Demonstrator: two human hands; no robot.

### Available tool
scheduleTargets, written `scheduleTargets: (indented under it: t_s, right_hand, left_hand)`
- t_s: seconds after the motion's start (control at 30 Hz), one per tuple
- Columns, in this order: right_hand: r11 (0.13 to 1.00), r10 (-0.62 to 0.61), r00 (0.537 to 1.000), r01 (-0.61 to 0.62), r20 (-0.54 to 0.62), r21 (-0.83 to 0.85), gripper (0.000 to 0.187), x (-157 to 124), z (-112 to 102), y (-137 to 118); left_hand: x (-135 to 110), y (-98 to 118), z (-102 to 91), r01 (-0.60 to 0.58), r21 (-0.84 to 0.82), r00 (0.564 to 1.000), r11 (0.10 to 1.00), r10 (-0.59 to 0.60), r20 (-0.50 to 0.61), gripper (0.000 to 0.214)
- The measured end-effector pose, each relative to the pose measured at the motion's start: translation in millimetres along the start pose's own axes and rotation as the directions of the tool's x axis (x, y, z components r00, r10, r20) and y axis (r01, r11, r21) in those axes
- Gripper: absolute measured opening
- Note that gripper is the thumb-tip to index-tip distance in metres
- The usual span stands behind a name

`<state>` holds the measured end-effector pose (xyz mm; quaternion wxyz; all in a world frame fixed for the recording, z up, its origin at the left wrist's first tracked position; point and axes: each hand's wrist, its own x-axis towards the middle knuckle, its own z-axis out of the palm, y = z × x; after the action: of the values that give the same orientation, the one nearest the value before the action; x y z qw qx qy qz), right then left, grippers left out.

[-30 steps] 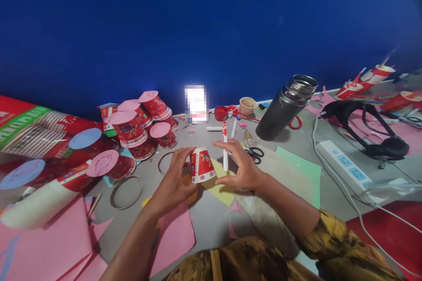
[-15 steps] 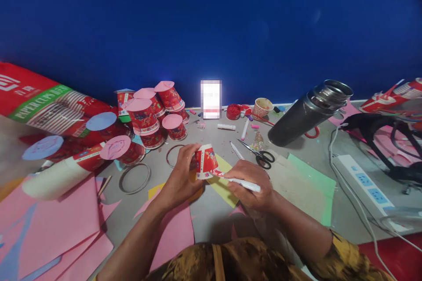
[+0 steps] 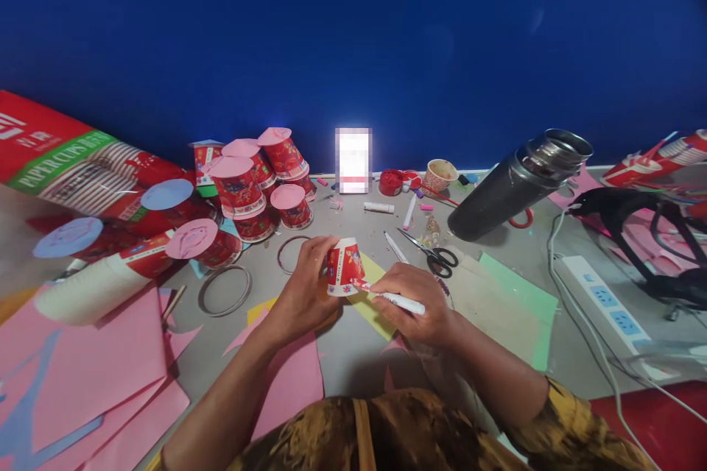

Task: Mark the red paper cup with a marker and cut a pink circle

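Note:
My left hand (image 3: 305, 294) grips a small red and white paper cup (image 3: 343, 267), held upside down on a yellow sheet (image 3: 371, 303) in the middle of the grey table. My right hand (image 3: 415, 302) is closed round a white marker with a red tip (image 3: 393, 299). The marker's tip touches the cup's lower rim on its right side. Both forearms reach in from the bottom edge.
A heap of red cups with pink paper discs (image 3: 251, 188) sits at the back left. Pink sheets (image 3: 82, 375) lie at the front left. Scissors (image 3: 434, 254), a dark steel flask (image 3: 516, 184), a power strip (image 3: 605, 302) and wire rings (image 3: 224, 291) surround the hands.
My right hand went from holding the marker upright beside the cup to laying it low with the tip against the cup's rim. The view shifted slightly.

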<state>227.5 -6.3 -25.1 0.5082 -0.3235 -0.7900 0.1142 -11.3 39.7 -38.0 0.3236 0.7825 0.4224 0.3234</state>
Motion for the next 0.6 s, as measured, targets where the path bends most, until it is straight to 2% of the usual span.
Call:
scheduleTargets:
  t_s: [0.17,0.33,0.6]
  right_hand:
    - [0.999,0.038,0.999,-0.039,-0.015,-0.015,0.007,-2.5,0.9,0.8]
    - [0.996,0.07,0.993,-0.074,-0.091,-0.046,0.009,0.6,-3.8,-1.4]
    - [0.984,0.174,0.97,-0.175,-0.168,0.008,0.01,2.4,-6.2,-2.3]
  left_hand:
    - [-0.2,0.2,-1.3,-0.007,-0.01,1.0,1.0,0.007,0.023,0.084]
    - [-0.1,0.8,-2.6,0.029,-0.038,0.999,0.999,-0.028,0.02,0.084]
    - [-0.8,-0.8,-2.0,0.106,-0.231,0.994,0.967,-0.101,0.031,0.08]
